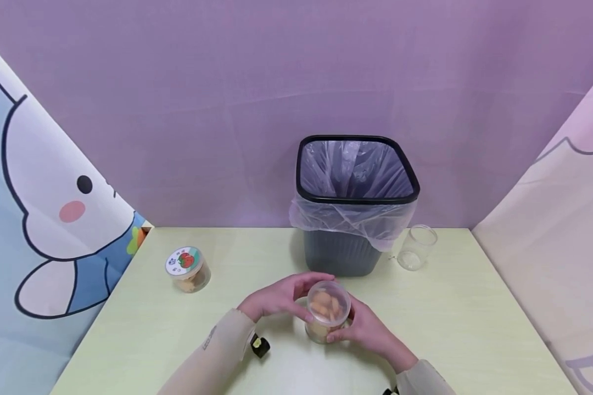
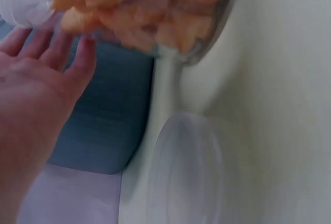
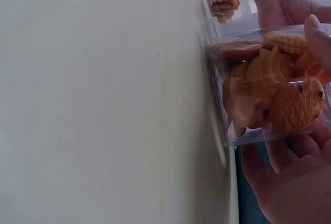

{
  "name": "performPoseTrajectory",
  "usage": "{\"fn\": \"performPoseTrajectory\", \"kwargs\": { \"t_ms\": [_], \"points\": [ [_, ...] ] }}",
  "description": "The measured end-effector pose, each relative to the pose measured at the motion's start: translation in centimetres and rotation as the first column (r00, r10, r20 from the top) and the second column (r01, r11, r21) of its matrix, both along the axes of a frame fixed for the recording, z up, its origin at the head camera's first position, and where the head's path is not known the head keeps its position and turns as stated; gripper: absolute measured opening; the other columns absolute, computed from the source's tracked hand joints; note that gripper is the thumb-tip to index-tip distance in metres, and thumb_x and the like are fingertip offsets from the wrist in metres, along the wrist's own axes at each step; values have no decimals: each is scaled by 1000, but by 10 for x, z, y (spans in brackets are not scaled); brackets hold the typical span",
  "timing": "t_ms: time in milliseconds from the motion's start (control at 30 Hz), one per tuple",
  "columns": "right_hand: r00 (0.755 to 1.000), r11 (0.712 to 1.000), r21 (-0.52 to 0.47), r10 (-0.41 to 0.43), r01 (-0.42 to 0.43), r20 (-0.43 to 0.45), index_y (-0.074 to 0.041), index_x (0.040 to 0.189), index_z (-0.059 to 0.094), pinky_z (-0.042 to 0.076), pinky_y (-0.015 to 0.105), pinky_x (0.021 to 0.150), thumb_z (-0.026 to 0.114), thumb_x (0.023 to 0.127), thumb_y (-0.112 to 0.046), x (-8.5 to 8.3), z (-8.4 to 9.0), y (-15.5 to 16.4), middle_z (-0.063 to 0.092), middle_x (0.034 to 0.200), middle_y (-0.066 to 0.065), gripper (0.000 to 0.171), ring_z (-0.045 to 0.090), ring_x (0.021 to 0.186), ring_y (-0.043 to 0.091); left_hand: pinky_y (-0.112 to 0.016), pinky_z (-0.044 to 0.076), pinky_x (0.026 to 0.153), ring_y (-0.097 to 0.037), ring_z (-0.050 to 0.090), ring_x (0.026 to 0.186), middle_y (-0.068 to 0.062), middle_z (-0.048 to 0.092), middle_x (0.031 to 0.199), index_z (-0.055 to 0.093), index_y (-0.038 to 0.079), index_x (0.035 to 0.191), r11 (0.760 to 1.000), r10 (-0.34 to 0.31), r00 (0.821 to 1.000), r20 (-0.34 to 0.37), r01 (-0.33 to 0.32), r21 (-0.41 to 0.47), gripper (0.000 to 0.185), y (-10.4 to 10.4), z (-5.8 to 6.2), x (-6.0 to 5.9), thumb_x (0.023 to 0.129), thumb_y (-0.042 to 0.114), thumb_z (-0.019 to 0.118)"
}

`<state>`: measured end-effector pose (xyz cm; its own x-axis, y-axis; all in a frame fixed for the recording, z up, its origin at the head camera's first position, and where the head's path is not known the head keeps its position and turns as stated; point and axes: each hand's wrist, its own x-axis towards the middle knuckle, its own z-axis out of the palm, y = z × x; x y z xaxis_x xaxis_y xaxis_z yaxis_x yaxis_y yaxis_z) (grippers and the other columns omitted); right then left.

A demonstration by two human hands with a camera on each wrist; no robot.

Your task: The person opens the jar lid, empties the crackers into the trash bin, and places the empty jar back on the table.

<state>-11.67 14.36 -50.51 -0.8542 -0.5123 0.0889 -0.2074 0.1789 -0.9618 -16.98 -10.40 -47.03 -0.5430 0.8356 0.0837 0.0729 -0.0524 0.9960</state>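
In the head view a clear plastic jar of cookies (image 1: 328,304) stands tilted between both hands, near the table's front middle. My left hand (image 1: 283,296) holds it from the left, thumb at the front side and fingers reaching round behind. From the right, my right hand (image 1: 368,329) grips it lower down, with the thumb across the front. Cookies (image 3: 274,84) show through the wall in the right wrist view. A threaded rim (image 2: 23,1) of the jar shows in the left wrist view. Beside it on the table lies a translucent, round, lid-like piece (image 2: 186,172), blurred.
Behind the hands stands a dark bin (image 1: 343,252) with a black rim and clear liner. An empty clear jar (image 1: 417,248) is right of it. At the left, another cookie jar (image 1: 190,270) wears a strawberry lid. Purple cloth (image 1: 202,137) hangs behind the table.
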Motion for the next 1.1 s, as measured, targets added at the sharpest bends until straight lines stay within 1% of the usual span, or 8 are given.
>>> {"fn": "performPoseTrajectory", "kwargs": {
  "t_ms": [167,267,400,500,633,800,900,1100],
  "points": [
    [1000,1000,5,11,-11,2,-26,149,42,38,28,105,93,66,-18,0,-1,0,56,139,-3,97,51,127,20,-37,27,116,-22,39,140,-3,43,153,37,14,153,998,-69,998,11,69,10,91,3,0,-7,77,15,85],
    [1000,1000,16,5,-5,1,-25,148,43,37,28,106,93,66,-19,0,-1,0,57,138,-4,97,52,126,19,-37,29,115,-23,41,139,-4,44,152,39,12,152,998,-68,998,-4,68,19,89,5,0,-7,76,13,85],
    [1000,1000,19,1,-1,5,-23,149,43,38,27,105,93,66,-18,0,0,0,57,138,-4,97,52,126,19,-35,31,113,-22,45,135,-2,50,147,43,13,150,1000,23,999,-34,-23,-2,87,6,0,0,74,6,84],
    [1000,1000,7,4,-4,21,-18,149,43,39,27,104,93,66,-15,0,0,0,56,139,-3,97,52,126,19,-34,31,113,-21,47,133,-1,54,144,45,15,149,992,119,990,-79,-121,-20,87,6,-1,9,72,5,84],
    [999,1000,-7,3,-3,40,-17,151,41,41,27,103,92,67,-11,1,-1,0,54,141,-2,99,52,126,19,-37,30,113,-23,48,133,1,53,144,44,10,150,971,236,964,-123,-239,-8,89,9,-3,21,72,8,87],
    [999,1000,-17,5,-4,45,-20,152,39,41,27,103,92,66,-11,1,-2,0,53,143,-2,101,51,128,19,-42,29,113,-24,49,132,6,53,145,45,11,149,930,365,923,-123,-367,12,90,15,-3,37,71,9,89],
    [999,1000,-21,8,-7,43,-17,152,40,42,28,103,92,67,-11,0,-3,0,54,142,-1,100,52,126,20,-43,29,112,-26,49,132,6,54,144,46,14,148,904,427,895,-129,-428,24,89,19,-3,45,70,7,90],
    [999,1000,-24,16,-15,44,-16,150,42,42,30,103,92,68,-13,0,-2,0,56,139,-1,96,53,125,21,-45,32,111,-28,47,133,4,52,145,44,9,148,854,519,837,-175,-518,54,90,25,-4,58,70,8,90]
  ]
}}
